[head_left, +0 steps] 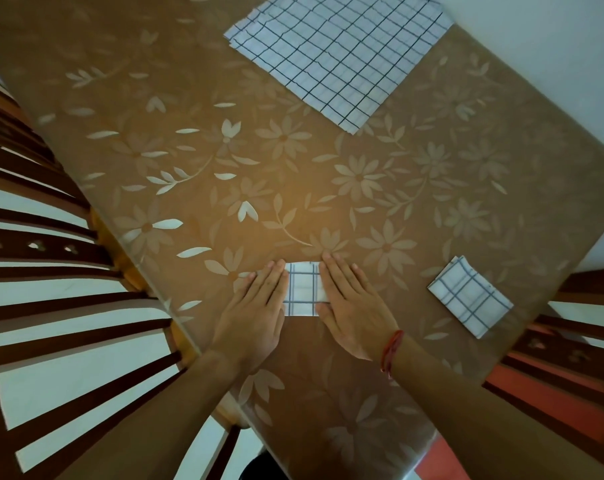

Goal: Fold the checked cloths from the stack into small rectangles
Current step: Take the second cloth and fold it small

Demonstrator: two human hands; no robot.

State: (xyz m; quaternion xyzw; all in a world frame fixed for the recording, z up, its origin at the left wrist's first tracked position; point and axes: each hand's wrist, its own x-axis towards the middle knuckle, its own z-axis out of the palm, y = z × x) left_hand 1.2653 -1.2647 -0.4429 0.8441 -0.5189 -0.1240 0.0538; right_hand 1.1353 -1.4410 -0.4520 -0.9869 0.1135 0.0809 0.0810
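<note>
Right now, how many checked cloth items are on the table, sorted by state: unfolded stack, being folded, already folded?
Unfolded stack, far side of the table: 1 (number of cloths in it cannot be told)
Cloth being folded, pressed flat under the left hand and right hand: 1
Folded rectangle, set aside on the right: 1
Total: 3 cloth items

We look down on a table (189,98) under a brown floral cover, dark wooden chair backs (51,271) beside it, pale wall (553,46) beyond.
</note>
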